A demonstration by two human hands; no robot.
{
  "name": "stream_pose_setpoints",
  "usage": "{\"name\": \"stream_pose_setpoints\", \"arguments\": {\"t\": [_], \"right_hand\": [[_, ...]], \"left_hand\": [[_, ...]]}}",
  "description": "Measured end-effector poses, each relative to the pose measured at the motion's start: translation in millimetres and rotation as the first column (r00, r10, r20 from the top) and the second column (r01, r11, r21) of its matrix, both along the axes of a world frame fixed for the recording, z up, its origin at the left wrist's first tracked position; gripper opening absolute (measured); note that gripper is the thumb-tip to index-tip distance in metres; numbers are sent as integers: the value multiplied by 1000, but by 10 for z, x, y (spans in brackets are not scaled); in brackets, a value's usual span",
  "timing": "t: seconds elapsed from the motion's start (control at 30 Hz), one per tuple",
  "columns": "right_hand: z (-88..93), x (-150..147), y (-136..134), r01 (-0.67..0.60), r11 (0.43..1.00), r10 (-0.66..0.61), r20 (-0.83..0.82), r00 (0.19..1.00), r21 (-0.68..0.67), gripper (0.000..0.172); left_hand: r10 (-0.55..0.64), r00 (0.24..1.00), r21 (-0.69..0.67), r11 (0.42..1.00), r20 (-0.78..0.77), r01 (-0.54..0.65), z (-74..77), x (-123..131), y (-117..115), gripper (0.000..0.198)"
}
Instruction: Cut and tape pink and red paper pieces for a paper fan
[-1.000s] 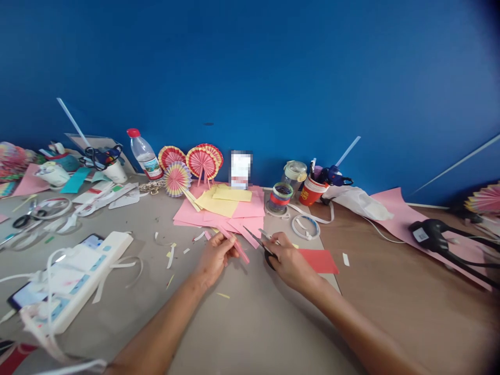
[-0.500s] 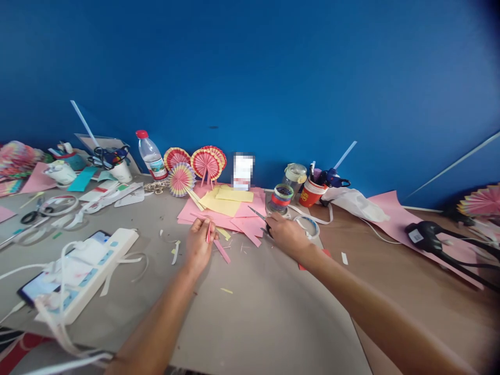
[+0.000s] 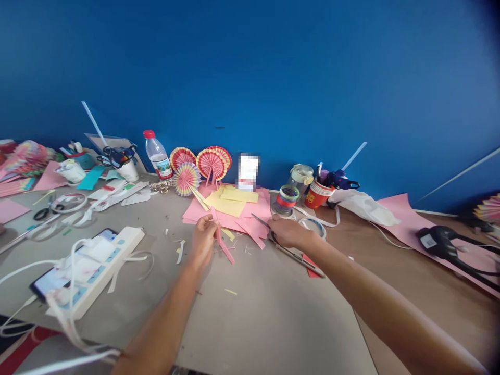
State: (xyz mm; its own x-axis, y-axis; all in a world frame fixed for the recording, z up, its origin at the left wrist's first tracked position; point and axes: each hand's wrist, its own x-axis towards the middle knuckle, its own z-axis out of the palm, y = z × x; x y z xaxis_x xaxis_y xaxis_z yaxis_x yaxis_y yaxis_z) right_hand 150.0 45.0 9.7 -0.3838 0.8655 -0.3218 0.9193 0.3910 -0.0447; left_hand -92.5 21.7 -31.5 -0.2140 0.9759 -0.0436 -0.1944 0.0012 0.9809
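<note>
My left hand pinches a narrow pink paper strip between thumb and fingers, its upper end sticking up past them. Below that hand another pink strip slants on the table; whether the two join is unclear. My right hand is closed around scissors, whose blades point left toward the paper; their handles are mostly hidden by the fingers. Beneath the right wrist shows a long thin metallic tool, its kind unclear. Pink sheets with yellow paper on top lie just beyond both hands.
Folded paper fans and a red-capped bottle stand along the blue wall. Tape rolls and a red paper cup are at right. A power strip with cables sits at left. Small paper scraps dot the table.
The view has swung slightly left. In my left hand the pink strip has turned from nearly level to more upright. The long metallic tool has come into sight under my right wrist.
</note>
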Motion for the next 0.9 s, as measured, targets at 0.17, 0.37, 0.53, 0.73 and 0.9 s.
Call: {"name": "stream_pose_setpoints", "arguments": {"t": [0.17, 0.37, 0.53, 0.73, 0.9], "right_hand": [[-7, 117, 61, -41, 997, 39, -22, 999, -70, 39], [52, 254, 83, -42, 999, 40, -63, 997, -24, 44], [127, 279, 50, 16, 998, -13, -50, 999, 64, 41], [48, 179, 52, 128, 967, -117, -61, 991, 222, 30], [-106, 208, 144, 122, 976, -98, -134, 986, 183, 36]], "left_hand": [[-69, 988, -17, 998, -139, 67, -56, 28, 1, 39], [-174, 944, -8, 984, -282, 179, -137, 56, -11, 44], [-194, 910, 8, 977, -367, 211, -152, 72, -43, 47], [-217, 880, 16, 969, -422, 247, -164, 90, -60, 38], [-226, 867, 4, 967, -444, 254, -148, 82, -62, 40]]}}
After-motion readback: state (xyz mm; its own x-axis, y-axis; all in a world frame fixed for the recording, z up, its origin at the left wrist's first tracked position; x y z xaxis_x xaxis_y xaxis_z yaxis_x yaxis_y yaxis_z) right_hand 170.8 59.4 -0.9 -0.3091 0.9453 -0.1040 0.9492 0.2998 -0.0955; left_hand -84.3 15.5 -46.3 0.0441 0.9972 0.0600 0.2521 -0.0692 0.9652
